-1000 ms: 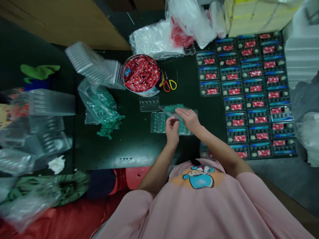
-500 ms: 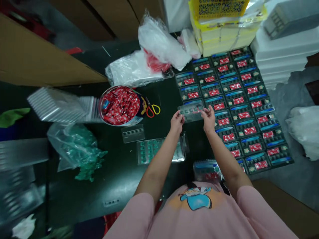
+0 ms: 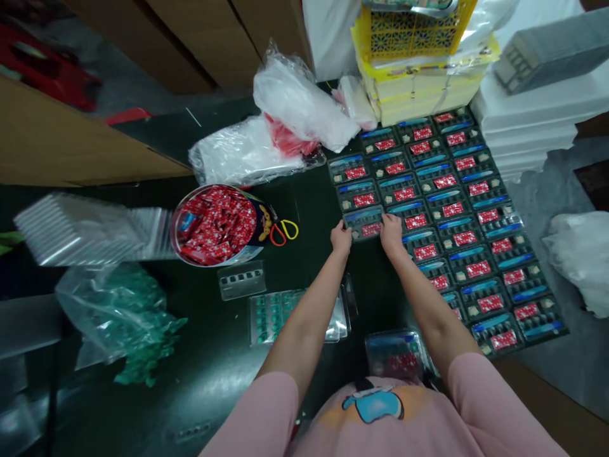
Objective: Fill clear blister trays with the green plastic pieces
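Note:
My left hand [image 3: 341,239] and my right hand [image 3: 391,233] grip opposite short sides of a clear plastic tray [image 3: 364,217]. It lies over a filled tray at the near end of the leftmost column. A blue pen and a red patterned packet [image 3: 372,229] show through the clear plastic. Both hands have closed fingers, partly hidden by the backs of the hands. To the right, rows of filled trays [image 3: 464,238] hold pens, red packets and small pale pieces. Another filled tray [image 3: 394,357] sits close to my body.
A round tub [image 3: 178,251] of red packets stands left, with red-and-yellow-handled scissors [image 3: 285,232] beside it. Around it are stacked clear trays [image 3: 80,231], a bag of green pieces [image 3: 124,311] and a sheet of green pieces [image 3: 271,317]. Plastic bags [image 3: 238,155] and a yellow basket [image 3: 412,32] are behind.
The clear tray, held up and tilted half a second ago, has come down over the filled tray. My hands moved down with it to its sides. The view has shifted slightly.

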Action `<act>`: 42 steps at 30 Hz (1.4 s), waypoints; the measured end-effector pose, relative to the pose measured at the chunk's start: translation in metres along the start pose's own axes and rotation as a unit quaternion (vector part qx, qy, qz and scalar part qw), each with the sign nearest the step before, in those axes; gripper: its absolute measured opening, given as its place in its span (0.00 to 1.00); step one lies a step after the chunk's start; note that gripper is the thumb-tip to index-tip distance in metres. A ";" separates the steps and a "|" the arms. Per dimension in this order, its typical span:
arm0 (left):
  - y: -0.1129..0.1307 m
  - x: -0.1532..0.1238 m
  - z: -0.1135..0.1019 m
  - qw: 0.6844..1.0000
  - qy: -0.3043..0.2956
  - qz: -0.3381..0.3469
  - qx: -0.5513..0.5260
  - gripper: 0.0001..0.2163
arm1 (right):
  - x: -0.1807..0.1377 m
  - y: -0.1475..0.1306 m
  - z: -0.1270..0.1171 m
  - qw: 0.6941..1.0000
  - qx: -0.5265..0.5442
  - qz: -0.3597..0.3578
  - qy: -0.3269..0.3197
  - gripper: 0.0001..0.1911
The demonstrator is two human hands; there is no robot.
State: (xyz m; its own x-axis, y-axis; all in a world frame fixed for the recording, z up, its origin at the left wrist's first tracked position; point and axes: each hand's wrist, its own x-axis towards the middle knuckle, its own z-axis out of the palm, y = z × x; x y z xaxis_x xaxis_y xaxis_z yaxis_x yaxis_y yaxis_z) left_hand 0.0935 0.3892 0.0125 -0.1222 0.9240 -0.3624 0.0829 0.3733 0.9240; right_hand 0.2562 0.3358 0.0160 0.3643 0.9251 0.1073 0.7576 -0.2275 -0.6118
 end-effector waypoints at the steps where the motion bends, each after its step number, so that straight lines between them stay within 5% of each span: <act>1: 0.000 0.001 -0.001 0.999 0.022 0.011 0.032 0.17 | -0.001 0.000 0.001 1.000 -0.020 -0.008 -0.008 0.21; 6: 0.000 -0.006 -0.005 0.998 0.001 0.009 0.065 0.08 | -0.011 -0.007 0.004 0.997 -0.074 -0.020 -0.024 0.21; 12: 0.012 -0.034 -0.023 0.991 -0.032 -0.120 -0.054 0.13 | -0.026 -0.011 0.004 0.999 -0.007 0.034 -0.025 0.25; 15: 0.022 -0.054 -0.037 0.985 -0.062 -0.127 -0.101 0.17 | -0.039 -0.009 0.000 0.996 0.060 0.061 -0.007 0.26; 21: 0.026 -0.117 -0.073 0.974 -0.146 -0.123 -0.122 0.20 | -0.096 0.005 -0.051 0.969 0.225 0.090 -0.052 0.26; 27: -0.016 -0.221 -0.104 0.965 -0.214 -0.133 -0.075 0.23 | -0.202 0.025 -0.121 0.928 0.339 0.116 -0.104 0.29; 32: -0.070 -0.290 -0.111 0.960 -0.243 -0.139 -0.011 0.19 | -0.280 0.051 -0.135 0.911 0.350 0.185 -0.120 0.29; 38: -0.110 -0.300 -0.108 0.973 -0.196 -0.058 0.109 0.29 | -0.321 0.075 -0.114 0.945 0.252 0.188 -0.090 0.28; 42: -0.121 -0.293 -0.103 0.973 -0.178 0.000 0.146 0.26 | -0.326 0.080 -0.097 0.955 0.227 0.172 -0.084 0.29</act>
State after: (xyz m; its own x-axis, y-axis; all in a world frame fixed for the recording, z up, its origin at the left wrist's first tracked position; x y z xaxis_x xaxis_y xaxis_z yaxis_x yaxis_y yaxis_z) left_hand 0.0170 0.0643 0.0197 0.2235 0.8750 -0.4294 0.3661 0.3329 0.8690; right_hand 0.2505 -0.0138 0.0077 0.4277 0.8643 -0.2648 0.2832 -0.4063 -0.8688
